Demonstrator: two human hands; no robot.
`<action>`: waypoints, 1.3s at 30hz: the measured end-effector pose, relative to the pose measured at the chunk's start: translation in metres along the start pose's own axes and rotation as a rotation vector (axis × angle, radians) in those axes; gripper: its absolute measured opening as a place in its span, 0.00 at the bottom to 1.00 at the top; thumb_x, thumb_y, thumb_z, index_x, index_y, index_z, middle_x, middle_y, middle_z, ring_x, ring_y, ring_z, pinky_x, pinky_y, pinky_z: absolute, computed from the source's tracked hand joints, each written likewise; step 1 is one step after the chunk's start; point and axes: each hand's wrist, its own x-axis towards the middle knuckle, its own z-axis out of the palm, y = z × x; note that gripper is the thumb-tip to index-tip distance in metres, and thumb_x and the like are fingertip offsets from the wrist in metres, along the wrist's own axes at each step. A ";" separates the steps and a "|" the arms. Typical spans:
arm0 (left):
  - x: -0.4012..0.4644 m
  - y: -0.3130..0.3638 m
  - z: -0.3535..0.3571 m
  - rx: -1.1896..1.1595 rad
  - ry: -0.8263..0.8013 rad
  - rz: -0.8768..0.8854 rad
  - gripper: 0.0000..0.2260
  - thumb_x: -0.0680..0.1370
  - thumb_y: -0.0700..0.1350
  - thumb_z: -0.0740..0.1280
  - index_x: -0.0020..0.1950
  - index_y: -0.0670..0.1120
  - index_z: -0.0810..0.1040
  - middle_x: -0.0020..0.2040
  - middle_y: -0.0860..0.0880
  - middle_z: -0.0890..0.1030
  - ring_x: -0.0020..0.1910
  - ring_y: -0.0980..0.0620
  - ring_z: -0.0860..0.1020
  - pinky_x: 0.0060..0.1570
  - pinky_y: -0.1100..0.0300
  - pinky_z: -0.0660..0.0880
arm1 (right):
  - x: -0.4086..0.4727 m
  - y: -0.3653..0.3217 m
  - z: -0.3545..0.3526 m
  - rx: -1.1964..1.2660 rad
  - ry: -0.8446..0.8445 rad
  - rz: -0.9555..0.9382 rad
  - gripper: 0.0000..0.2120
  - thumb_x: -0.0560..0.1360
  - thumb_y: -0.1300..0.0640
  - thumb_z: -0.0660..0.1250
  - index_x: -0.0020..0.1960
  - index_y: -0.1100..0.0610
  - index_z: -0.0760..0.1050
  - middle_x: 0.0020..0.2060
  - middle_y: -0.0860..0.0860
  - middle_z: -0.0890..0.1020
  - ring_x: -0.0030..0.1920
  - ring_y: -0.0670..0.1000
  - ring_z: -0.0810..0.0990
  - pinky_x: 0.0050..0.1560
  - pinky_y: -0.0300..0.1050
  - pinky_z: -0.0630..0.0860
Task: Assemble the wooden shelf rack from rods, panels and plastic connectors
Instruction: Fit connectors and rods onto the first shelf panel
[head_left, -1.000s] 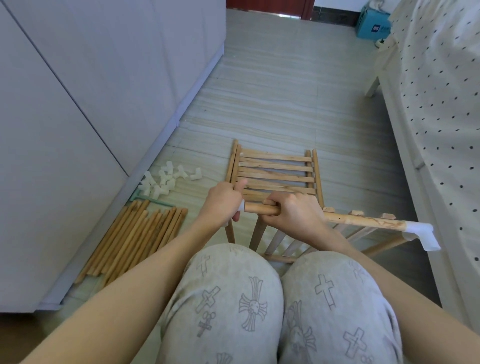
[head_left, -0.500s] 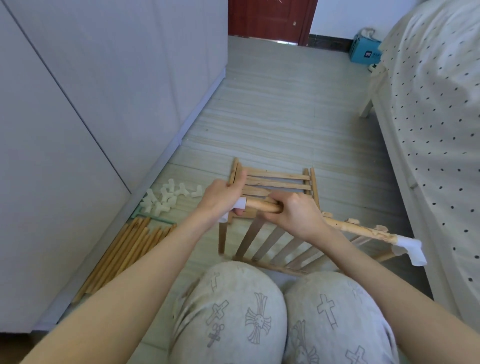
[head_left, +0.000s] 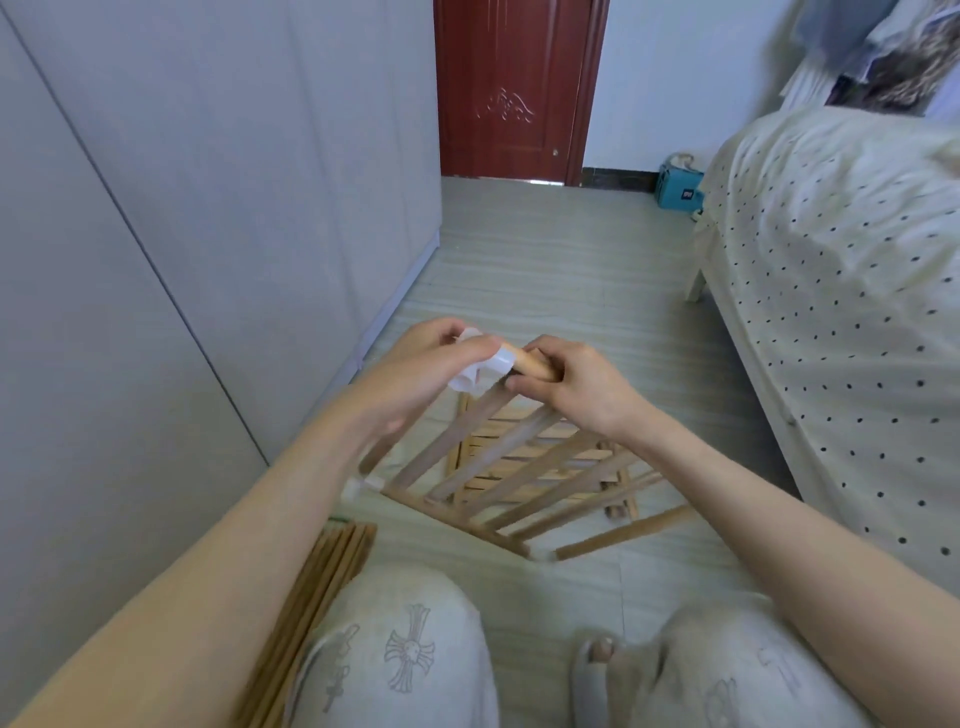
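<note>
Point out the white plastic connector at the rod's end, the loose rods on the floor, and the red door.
white plastic connector (head_left: 496, 359): head view, its collar around the rod end.
loose rods (head_left: 332, 566): head view, mid-bundle.
red door (head_left: 506, 88): head view, centre panel.

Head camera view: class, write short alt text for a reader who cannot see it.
Two bare hands fit a white plastic connector, pinched by the left hand, onto a wooden rod gripped by the right hand, above a slatted panel.

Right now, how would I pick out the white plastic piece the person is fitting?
Start at the slatted wooden panel tilted up from the floor before the knees. At its raised top rail, the left hand pinches the connector. It is the translucent white piece capping the rod end, unlike the bare wood around it.
</note>
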 end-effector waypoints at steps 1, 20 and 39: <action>-0.001 0.001 -0.004 -0.012 0.006 -0.012 0.07 0.77 0.50 0.65 0.52 0.49 0.77 0.46 0.52 0.80 0.46 0.56 0.79 0.38 0.68 0.70 | 0.002 -0.005 -0.002 -0.072 -0.006 -0.006 0.08 0.72 0.52 0.70 0.45 0.52 0.72 0.33 0.45 0.73 0.37 0.50 0.72 0.37 0.40 0.67; 0.007 -0.025 0.071 -0.481 0.405 -0.333 0.18 0.78 0.60 0.60 0.42 0.46 0.76 0.41 0.46 0.82 0.38 0.53 0.81 0.42 0.59 0.79 | -0.032 0.009 0.026 0.039 0.013 0.149 0.07 0.79 0.56 0.60 0.56 0.54 0.66 0.40 0.48 0.76 0.44 0.54 0.76 0.40 0.42 0.65; -0.003 -0.043 0.038 -0.721 -0.039 -0.376 0.25 0.76 0.61 0.57 0.55 0.40 0.75 0.51 0.42 0.83 0.48 0.51 0.83 0.45 0.60 0.78 | -0.054 0.017 0.030 0.398 -0.004 0.150 0.04 0.76 0.54 0.66 0.45 0.54 0.76 0.35 0.46 0.81 0.35 0.44 0.78 0.44 0.40 0.75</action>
